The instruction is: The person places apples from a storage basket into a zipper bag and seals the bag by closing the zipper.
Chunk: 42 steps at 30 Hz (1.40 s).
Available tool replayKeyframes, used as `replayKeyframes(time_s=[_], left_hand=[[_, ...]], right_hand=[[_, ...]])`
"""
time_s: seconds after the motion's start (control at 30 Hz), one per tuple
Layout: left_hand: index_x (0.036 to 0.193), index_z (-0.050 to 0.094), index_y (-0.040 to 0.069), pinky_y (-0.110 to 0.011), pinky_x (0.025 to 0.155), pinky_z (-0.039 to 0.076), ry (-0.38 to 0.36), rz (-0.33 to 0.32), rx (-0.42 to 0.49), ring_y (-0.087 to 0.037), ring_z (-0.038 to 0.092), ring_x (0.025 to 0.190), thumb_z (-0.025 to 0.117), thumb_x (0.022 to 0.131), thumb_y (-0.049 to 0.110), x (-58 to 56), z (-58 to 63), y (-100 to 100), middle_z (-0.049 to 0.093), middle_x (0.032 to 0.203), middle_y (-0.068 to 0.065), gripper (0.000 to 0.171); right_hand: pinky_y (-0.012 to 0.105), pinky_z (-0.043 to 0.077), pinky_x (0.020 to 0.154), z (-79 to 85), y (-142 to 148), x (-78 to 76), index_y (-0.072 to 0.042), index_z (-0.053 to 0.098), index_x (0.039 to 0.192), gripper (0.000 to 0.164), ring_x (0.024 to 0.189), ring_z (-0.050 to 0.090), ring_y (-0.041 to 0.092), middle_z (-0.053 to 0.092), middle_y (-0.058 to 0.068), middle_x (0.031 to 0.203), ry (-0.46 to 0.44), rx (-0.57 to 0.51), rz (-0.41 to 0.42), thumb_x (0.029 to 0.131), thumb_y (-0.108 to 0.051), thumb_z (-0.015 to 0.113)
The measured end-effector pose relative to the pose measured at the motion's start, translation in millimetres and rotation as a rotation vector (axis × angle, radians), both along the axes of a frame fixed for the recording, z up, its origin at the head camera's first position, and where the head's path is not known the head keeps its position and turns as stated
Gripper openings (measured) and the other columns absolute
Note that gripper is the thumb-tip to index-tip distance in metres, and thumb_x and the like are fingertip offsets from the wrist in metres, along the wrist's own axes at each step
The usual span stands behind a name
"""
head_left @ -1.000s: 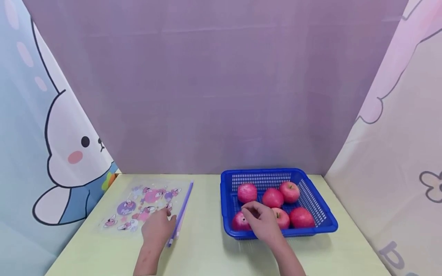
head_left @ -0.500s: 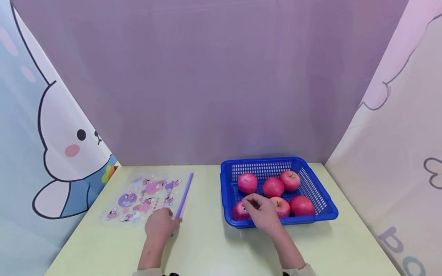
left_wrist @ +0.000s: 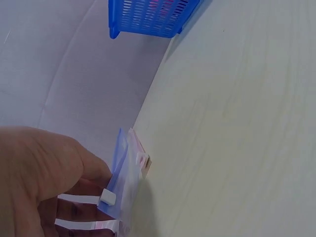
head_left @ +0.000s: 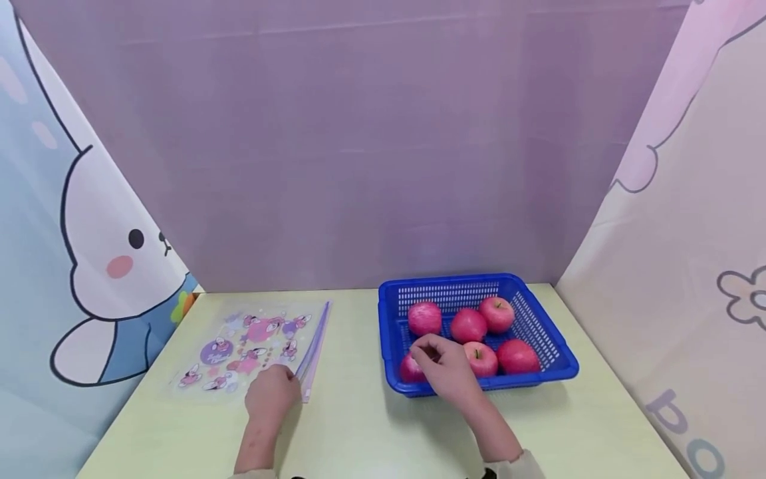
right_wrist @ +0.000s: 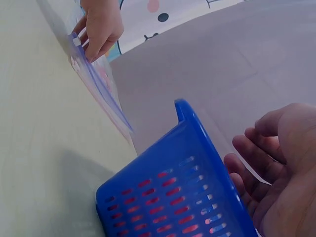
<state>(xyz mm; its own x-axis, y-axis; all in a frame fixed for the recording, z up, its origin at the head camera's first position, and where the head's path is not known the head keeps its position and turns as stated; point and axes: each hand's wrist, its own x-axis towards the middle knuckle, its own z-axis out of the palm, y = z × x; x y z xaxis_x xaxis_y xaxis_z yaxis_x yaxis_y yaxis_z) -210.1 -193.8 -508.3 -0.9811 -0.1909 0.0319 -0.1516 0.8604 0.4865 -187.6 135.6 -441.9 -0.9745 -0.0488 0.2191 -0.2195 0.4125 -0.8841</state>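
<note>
A clear zip bag (head_left: 257,329) printed with cartoon figures lies on the left of the table. My left hand (head_left: 273,394) pinches its purple zip edge near the front corner, where a white slider (left_wrist: 107,197) shows. That edge stands slightly raised, apart from a pink strip (head_left: 309,389) below it. On the right, my right hand (head_left: 445,369) hovers over the front left of a blue basket (head_left: 547,376), fingers loosely curled around nothing. Beneath it, partly hidden, is a red apple (head_left: 411,370); whether they touch I cannot tell.
Several more red apples, one at the back left (head_left: 425,319) and one at the front right (head_left: 518,356), sit in the basket. A purple cloth wall (head_left: 359,166) closes off the back. Printed curtains flank the pale table (head_left: 359,426).
My left hand has taken hold of the bag's purple zip edge and raised it off the pink strip. The right hand has stayed over the basket's front left.
</note>
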Motion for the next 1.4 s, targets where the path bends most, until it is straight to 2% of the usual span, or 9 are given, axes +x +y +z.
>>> replayKeyframes(time_s=[0.23,0.4,0.57,0.73,1.07,1.4], left_hand=[[0.069,0.063,0.007,-0.037,0.045,0.04,-0.036,0.035,0.029,-0.023,0.05,0.052,0.061,0.081,0.01,5.4,0.6,-0.4,0.056,0.06,-0.005,0.013],[0.071,0.065,0.008,-0.035,0.044,0.039,-0.015,0.04,0.057,-0.021,0.05,0.051,0.063,0.082,0.013,5.8,0.3,-1.0,0.056,0.06,-0.003,0.012],[0.074,0.069,0.008,-0.034,0.043,0.039,0.006,0.066,0.081,-0.02,0.051,0.052,0.064,0.08,0.017,3.3,0.5,-3.7,0.059,0.062,-0.002,0.012],[0.076,0.067,0.008,-0.033,0.045,0.039,0.022,0.054,0.142,-0.018,0.052,0.054,0.064,0.079,0.016,1.4,0.2,-2.8,0.06,0.065,-0.001,0.009],[0.083,0.067,0.003,-0.032,0.046,0.044,0.036,0.049,0.267,-0.018,0.054,0.054,0.07,0.078,0.017,-1.4,3.3,2.9,0.061,0.068,-0.003,0.014],[0.078,0.065,0.008,-0.031,0.05,0.044,0.092,0.058,0.32,-0.018,0.055,0.06,0.07,0.078,0.017,-3.1,12.4,15.2,0.062,0.072,-0.003,0.01]], right_hand=[[0.026,0.049,0.063,-1.8,-1.7,1.1,-0.015,0.07,0.093,0.007,0.074,0.055,0.017,0.061,-0.004,0.078,-0.02,0.007,0.01,0.094,-0.019,0.066],[0.028,0.049,0.064,-2.5,-0.1,-0.4,-0.015,0.071,0.094,0.007,0.075,0.055,0.018,0.062,-0.004,0.079,-0.023,-0.006,0.004,0.094,-0.019,0.066],[0.027,0.049,0.063,-1.8,-0.6,-2.9,-0.021,0.07,0.09,0.006,0.074,0.056,0.017,0.062,-0.005,0.077,-0.017,0.005,0.017,0.094,-0.019,0.066],[0.026,0.049,0.062,-3.6,-0.7,-5.7,-0.023,0.069,0.089,0.008,0.072,0.056,0.017,0.061,-0.004,0.076,-0.006,-0.021,0.025,0.094,-0.019,0.066],[0.026,0.048,0.061,-0.7,-0.7,-12.5,-0.023,0.069,0.088,0.009,0.069,0.056,0.017,0.062,-0.003,0.075,0.033,-0.054,0.08,0.094,-0.018,0.065],[0.025,0.048,0.059,5.5,-1.1,-15.7,-0.024,0.069,0.09,0.007,0.068,0.056,0.016,0.063,-0.005,0.075,0.055,-0.009,0.163,0.095,-0.021,0.065]])
